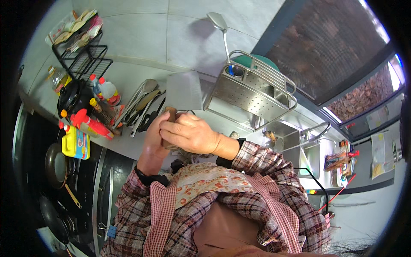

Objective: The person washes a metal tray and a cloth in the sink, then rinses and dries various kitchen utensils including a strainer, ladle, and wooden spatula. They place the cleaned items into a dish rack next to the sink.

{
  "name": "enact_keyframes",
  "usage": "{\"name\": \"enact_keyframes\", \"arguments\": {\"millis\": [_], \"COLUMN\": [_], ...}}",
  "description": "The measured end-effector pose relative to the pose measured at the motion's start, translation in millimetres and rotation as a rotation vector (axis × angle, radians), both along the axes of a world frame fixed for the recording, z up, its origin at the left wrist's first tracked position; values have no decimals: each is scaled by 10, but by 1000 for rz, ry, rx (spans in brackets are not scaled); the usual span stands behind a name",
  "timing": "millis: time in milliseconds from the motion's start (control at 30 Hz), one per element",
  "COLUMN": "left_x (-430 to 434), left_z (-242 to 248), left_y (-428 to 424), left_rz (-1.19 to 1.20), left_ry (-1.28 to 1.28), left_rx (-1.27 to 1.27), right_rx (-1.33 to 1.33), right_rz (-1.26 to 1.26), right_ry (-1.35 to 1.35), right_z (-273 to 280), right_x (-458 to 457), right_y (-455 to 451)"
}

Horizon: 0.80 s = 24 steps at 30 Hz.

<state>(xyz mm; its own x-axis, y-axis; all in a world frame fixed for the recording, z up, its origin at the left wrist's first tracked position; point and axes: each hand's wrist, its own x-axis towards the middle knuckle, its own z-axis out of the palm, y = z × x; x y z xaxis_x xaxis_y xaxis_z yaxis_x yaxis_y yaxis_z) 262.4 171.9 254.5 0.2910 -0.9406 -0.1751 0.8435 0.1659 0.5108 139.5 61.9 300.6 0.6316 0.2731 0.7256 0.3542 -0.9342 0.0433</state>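
Note:
My left hand (154,138) and my right hand (191,133) are closed together around a thick brown wooden piece (170,111), shaped like a handle. Its upper end shows above my fingers and its lower end below them. A broad, flat metal blade (184,90), like a cleaver's, lies just beyond the hands; whether it is joined to the wood cannot be told. Left of the blade, a metal turner (150,85) and several other long-handled utensils lie on the counter. Beneath my hands, by the floral apron (199,180), the things are mostly hidden.
A perforated steel rack (247,93) stands beyond my right hand, near the sink (285,135). At the left are a black pot (72,96), a red spray bottle (93,123), a yellow jug (76,143), several other bottles, a black wire rack (88,61) and a frying pan (57,165).

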Motion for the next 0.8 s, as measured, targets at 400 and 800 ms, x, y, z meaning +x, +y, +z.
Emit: {"name": "enact_keyframes", "arguments": {"millis": [400, 800], "left_x": [1136, 1421], "left_z": [-1011, -1369], "left_y": [5, 236], "left_rz": [138, -52], "left_ry": [-1732, -2068], "left_rx": [450, 715], "right_rx": [185, 678], "right_rz": [-290, -960], "right_ry": [263, -222], "right_z": [339, 508], "right_x": [-898, -2447], "right_y": [-673, -2217]}}
